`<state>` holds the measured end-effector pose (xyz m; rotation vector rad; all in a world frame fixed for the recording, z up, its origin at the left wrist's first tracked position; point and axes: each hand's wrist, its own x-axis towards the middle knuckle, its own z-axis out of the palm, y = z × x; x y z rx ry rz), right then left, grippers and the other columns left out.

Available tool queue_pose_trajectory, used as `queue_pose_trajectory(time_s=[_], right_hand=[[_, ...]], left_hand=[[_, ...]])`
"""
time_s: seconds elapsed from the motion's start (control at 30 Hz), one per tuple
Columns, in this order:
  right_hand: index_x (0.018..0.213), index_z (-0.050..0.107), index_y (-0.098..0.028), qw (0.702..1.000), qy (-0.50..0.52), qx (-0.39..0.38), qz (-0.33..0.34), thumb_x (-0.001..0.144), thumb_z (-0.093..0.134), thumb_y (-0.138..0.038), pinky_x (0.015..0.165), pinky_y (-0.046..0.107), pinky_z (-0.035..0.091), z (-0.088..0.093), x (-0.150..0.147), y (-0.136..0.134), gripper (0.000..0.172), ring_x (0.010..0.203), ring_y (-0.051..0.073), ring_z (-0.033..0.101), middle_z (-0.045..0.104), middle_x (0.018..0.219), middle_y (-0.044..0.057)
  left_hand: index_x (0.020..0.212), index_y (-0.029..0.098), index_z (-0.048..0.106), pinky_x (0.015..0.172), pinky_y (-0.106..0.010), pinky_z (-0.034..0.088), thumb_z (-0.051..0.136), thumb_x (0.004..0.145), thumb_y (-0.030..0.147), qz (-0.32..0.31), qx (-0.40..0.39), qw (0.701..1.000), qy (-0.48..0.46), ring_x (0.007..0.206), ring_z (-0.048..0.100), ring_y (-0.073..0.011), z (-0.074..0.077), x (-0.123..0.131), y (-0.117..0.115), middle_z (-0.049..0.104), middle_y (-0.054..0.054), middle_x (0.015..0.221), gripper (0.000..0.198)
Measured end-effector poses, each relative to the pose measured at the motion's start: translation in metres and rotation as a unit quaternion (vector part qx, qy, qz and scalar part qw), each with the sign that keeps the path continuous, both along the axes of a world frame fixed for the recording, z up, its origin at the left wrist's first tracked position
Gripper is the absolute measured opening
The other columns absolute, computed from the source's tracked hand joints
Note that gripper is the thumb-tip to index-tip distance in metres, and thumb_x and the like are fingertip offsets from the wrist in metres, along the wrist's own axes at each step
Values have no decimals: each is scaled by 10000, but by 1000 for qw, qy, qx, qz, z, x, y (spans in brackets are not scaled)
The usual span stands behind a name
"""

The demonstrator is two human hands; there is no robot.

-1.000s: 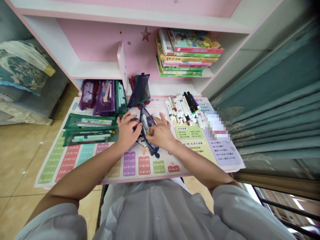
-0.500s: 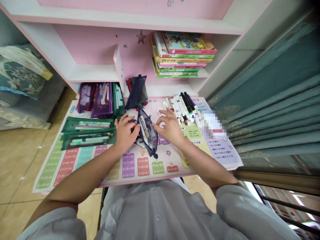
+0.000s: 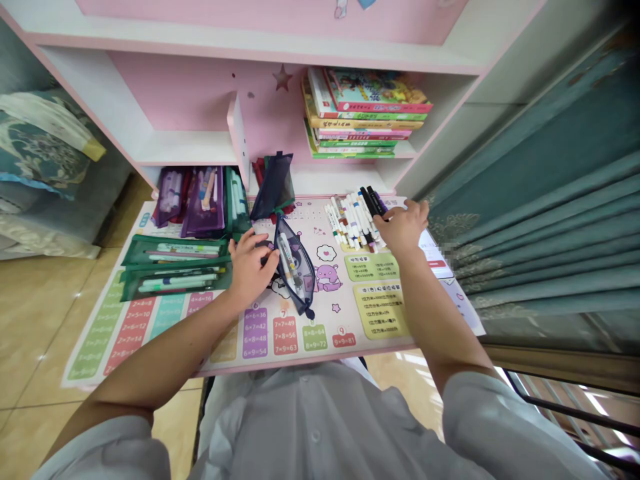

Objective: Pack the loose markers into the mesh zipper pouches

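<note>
A navy mesh pencil pouch [image 3: 296,267] lies open on the colourful desk mat [image 3: 320,320], with a white pen inside it. My left hand [image 3: 249,263] grips the pouch's left edge, fingers closed on it. My right hand [image 3: 403,227] is stretched out to the far right. Its fingers curl over the right end of a pile of loose markers [image 3: 353,217] and pinch a dark marker there.
Two green pouches [image 3: 175,265] filled with pens lie left of my hand. Purple pouches [image 3: 197,197] and another navy pouch [image 3: 274,183] stand at the back. A stack of books [image 3: 363,113] sits on the pink shelf. A teal curtain [image 3: 545,220] hangs on the right.
My right hand has left the navy pouch and moved right and away, onto the marker pile. My left hand has stayed on the pouch's edge.
</note>
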<state>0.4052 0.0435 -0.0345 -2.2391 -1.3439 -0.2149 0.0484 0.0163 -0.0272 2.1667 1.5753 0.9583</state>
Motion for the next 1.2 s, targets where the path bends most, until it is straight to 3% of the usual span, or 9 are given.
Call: queue_pose_trajectory(time_s=[0.27, 0.63, 0.87, 1.2], right_hand=[[804, 731, -130, 999, 4, -38, 10, 765, 565, -357, 1071, 748, 286, -3, 0, 2, 284, 1440, 493, 272, 517, 1425, 225], [639, 593, -184, 999, 4, 30, 34, 794, 563, -318, 1090, 699, 308, 19, -31, -15, 207, 1475, 469, 255, 513, 1449, 190], [590, 542, -210, 979, 50, 109, 163, 834, 585, -333, 1158, 650, 295, 33, -72, -49, 276, 1468, 459, 288, 558, 1397, 183], [537, 525, -228, 936, 101, 64, 330, 800, 607, -313, 1188, 625, 302, 43, -138, -101, 288, 1496, 403, 289, 588, 1397, 106]], left_hand=[[620, 226, 633, 1155, -645, 212, 578, 891, 324, 0, 2, 1000, 5, 1366, 493, -331, 1, 0, 0, 713, -59, 1225, 294], [620, 225, 635, 1147, -652, 227, 581, 889, 320, 1, 4, 1000, 12, 1359, 497, -343, 0, 0, 0, 712, -50, 1221, 290], [615, 227, 639, 1143, -651, 233, 580, 885, 320, 1, 4, 1000, 8, 1356, 499, -345, 0, 0, 0, 714, -53, 1220, 291], [615, 228, 631, 1145, -650, 235, 581, 891, 322, 3, 13, 1000, 14, 1354, 502, -335, 0, 0, 0, 720, -49, 1209, 296]])
